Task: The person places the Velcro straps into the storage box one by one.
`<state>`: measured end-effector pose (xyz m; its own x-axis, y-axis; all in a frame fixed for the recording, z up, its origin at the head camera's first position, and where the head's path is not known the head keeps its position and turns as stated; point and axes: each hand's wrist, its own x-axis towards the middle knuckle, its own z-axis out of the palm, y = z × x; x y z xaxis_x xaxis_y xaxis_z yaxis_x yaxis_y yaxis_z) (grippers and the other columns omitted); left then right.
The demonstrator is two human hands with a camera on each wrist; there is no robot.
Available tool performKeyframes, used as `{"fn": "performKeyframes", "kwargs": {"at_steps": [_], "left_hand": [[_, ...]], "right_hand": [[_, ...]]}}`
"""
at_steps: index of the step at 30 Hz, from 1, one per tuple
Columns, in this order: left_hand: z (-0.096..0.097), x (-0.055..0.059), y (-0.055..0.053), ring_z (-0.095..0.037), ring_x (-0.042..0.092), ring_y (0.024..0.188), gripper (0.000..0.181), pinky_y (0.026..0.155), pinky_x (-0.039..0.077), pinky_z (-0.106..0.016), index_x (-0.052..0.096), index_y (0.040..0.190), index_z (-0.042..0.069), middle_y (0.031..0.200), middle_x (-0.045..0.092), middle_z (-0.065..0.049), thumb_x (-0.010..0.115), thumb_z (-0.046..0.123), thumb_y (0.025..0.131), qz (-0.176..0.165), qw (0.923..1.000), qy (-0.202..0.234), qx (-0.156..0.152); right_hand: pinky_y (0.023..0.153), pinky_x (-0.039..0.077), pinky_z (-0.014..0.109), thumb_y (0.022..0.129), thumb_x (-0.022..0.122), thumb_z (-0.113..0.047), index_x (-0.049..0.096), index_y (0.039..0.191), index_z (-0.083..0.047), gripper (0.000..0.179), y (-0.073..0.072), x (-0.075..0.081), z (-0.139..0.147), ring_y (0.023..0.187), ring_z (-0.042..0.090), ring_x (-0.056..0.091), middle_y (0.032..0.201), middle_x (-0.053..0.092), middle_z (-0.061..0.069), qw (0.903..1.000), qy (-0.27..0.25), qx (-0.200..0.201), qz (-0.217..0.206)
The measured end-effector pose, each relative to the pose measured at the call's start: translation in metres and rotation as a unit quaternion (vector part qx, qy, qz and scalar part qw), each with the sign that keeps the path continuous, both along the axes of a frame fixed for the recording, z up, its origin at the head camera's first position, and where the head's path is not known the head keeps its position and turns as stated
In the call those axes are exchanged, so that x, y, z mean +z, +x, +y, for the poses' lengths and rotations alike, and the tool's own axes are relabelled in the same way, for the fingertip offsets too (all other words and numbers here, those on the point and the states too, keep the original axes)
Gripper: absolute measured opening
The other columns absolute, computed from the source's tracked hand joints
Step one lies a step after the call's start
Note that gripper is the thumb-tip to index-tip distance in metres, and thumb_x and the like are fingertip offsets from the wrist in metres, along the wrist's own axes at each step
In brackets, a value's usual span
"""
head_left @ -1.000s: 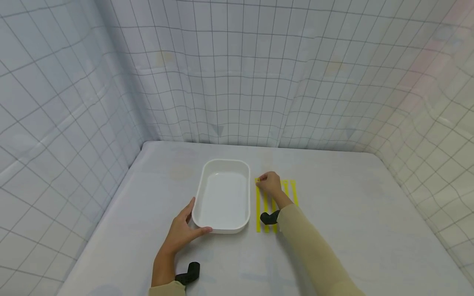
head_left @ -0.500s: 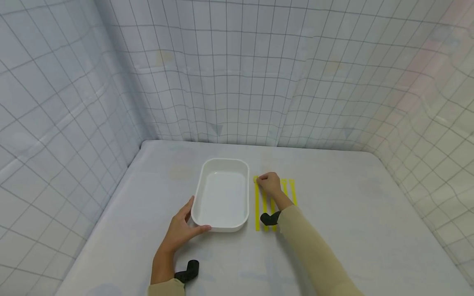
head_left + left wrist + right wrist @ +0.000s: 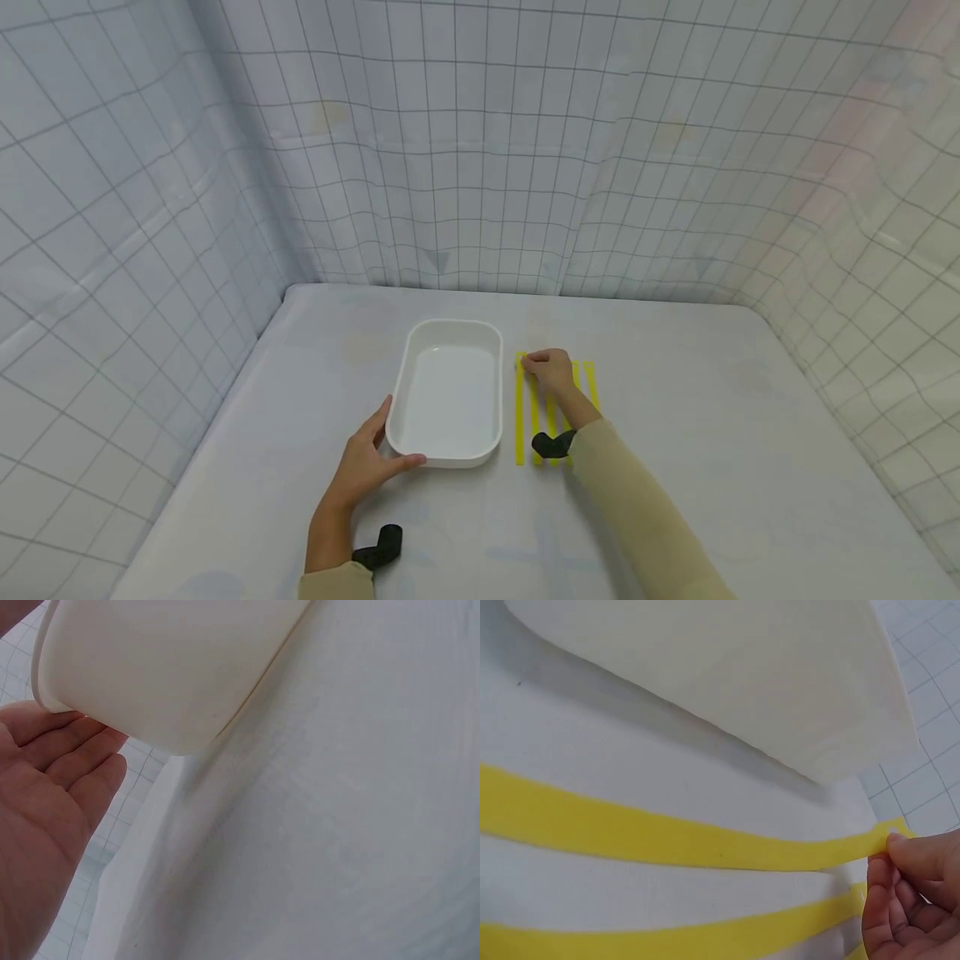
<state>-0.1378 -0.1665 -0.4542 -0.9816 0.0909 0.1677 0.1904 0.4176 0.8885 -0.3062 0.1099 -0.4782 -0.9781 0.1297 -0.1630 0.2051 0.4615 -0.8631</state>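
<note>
A deep white rectangular tray (image 3: 448, 400) with rounded corners sits on the white-covered table. My left hand (image 3: 366, 462) spans its near left corner, thumb on the near rim and fingers along the left side. In the left wrist view the index finger lies under the tray's rim, and the other fingers (image 3: 82, 761) hang beside it. Right of the tray, several flat yellow straps (image 3: 535, 425) lie side by side. My right hand (image 3: 552, 371) pinches the far end of the leftmost strap (image 3: 630, 829) between thumb and fingertips; that end curves up off the table. The hand and wrist hide parts of the other straps.
Black wrist mounts (image 3: 553, 444) sit on both arms, the right one over the near part of the straps. White grid-patterned curtains (image 3: 495, 167) enclose the table at the back and both sides.
The view shifts slightly. My right hand keeps its pinch at the strap's far end, with only small finger movement. The left hand stays at the tray corner.
</note>
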Motion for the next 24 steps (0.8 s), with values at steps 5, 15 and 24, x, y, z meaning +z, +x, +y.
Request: {"fn": "performKeyframes", "kwargs": {"at_steps": [5, 15, 24], "left_hand": [[0.003, 0.002, 0.001, -0.038, 0.026, 0.131, 0.097, 0.103, 0.027, -0.043, 0.022, 0.139, -0.013, 0.144, 0.024, -0.027, 0.083, 0.010, 0.066, -0.005, 1.0000, -0.004, 0.002], [-0.007, -0.033, -0.011, -0.033, 0.026, 0.132, 0.104, 0.104, 0.027, -0.041, 0.021, 0.143, -0.003, 0.146, 0.024, -0.019, 0.085, 0.023, 0.065, -0.009, 1.0000, 0.001, 0.003], [-0.009, -0.036, -0.015, -0.031, 0.025, 0.133, 0.108, 0.104, 0.027, -0.039, 0.020, 0.144, -0.002, 0.147, 0.023, -0.017, 0.084, 0.030, 0.064, -0.006, 1.0000, 0.004, 0.000]], "right_hand": [[0.075, 0.051, 0.030, 0.083, 0.068, -0.014, 0.067, 0.099, 0.004, 0.024, 0.003, 0.001, 0.005, 0.084, 0.022, 0.062, 0.095, 0.066, 0.014, 0.9994, -0.033, -0.009, 0.003], [0.075, 0.054, 0.031, 0.084, 0.068, -0.011, 0.066, 0.101, 0.007, 0.025, 0.005, 0.003, 0.010, 0.081, 0.022, 0.063, 0.094, 0.066, 0.015, 0.9968, -0.079, -0.010, 0.007], [0.077, 0.053, 0.030, 0.085, 0.066, -0.011, 0.066, 0.101, 0.006, 0.023, 0.009, 0.013, 0.011, 0.084, 0.023, 0.063, 0.096, 0.065, 0.016, 0.9944, -0.100, -0.001, 0.034]]}}
